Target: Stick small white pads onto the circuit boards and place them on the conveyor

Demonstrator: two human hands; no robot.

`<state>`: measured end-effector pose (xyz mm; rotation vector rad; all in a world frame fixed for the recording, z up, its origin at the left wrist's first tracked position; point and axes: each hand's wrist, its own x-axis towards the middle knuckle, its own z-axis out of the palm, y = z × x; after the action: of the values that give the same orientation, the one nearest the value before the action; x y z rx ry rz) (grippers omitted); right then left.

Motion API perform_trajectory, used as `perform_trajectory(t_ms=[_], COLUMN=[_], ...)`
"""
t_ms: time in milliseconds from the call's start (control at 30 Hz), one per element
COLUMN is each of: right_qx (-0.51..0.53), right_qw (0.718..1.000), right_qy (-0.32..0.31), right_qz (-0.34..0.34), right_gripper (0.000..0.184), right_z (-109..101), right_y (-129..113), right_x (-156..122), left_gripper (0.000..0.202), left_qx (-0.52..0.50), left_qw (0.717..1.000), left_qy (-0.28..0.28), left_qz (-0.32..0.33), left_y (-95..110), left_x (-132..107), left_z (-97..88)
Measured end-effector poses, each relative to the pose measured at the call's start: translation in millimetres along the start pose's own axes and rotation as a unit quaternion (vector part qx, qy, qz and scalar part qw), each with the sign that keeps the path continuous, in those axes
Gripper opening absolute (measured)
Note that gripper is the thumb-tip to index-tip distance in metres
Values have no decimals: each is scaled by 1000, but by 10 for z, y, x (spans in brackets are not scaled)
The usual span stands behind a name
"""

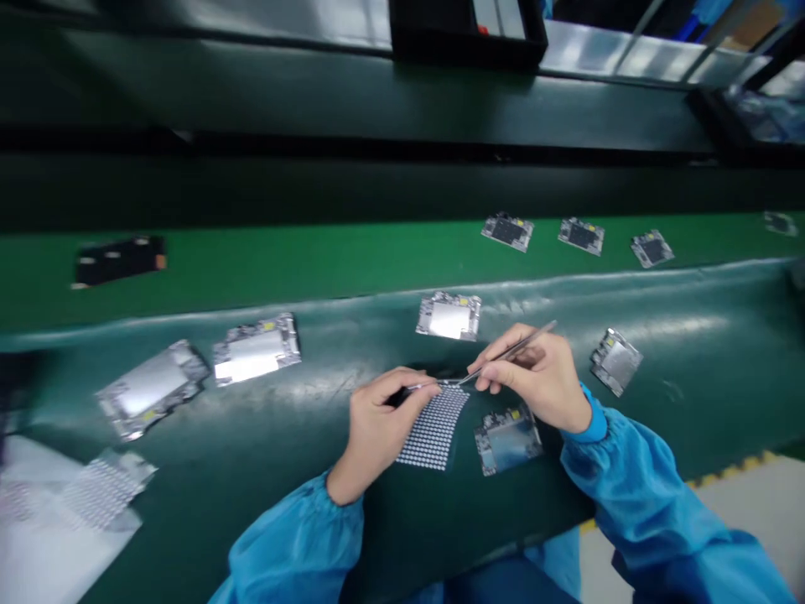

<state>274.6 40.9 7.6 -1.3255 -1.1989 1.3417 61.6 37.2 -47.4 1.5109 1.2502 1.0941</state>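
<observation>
My right hand (534, 377) is closed around a pair of metal tweezers (512, 350), whose tips reach the top edge of a sheet of small round stickers (433, 432). Thumb and fingers of my left hand (383, 419) pinch the upper left part of that sheet. Just right of the sheet, below my right hand, lies a circuit board (509, 440) with a metal shield. Beyond my hands rests another shielded circuit board (449, 317). One more circuit board (616, 362) lies to the right of my right hand.
Two circuit boards (257, 351) lie at the left on the green mat. White paper (50, 537) with another sticker sheet (106, 489) is at lower left. Several boards (580, 236) and a black part (119, 260) rest on the bright green strip. A black tray (469, 46) stands behind.
</observation>
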Motion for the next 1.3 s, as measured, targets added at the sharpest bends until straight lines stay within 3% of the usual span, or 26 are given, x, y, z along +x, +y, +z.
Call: perform_trajectory(t_ms=[100, 200, 400, 500, 800, 1100, 1300], right_qx=[-14, -44, -27, -24, -45, -36, -43], right_qw=[997, 989, 984, 981, 974, 985, 985], right_qy=[67, 126, 157, 181, 220, 162, 156], right_qz=[33, 65, 74, 61, 34, 55, 60], right_gripper=[14, 17, 19, 23, 22, 18, 17], right_z=[-292, -446, -229, -180, -402, -71, -42], right_y=[109, 289, 508, 501, 465, 594, 659], right_x=[-307, -617, -825, -826, -889, -809, -790], left_gripper=[3, 2, 6, 9, 5, 8, 10], left_qx=[22, 7, -44, -47, -56, -57, -62], left_qw=[1000, 1000, 974, 960, 948, 945, 946], left_qy=[8, -25, -216, -271, -290, -301, -299], left_qz=[-1, 4, 42, 58, 120, 114, 112], left_y=[-45, -45, 127, 172, 202, 190, 172], left_x=[-5, -43, -314, -454, -577, -589, -589], left_z=[-26, -65, -85, -13, 255, 331, 328])
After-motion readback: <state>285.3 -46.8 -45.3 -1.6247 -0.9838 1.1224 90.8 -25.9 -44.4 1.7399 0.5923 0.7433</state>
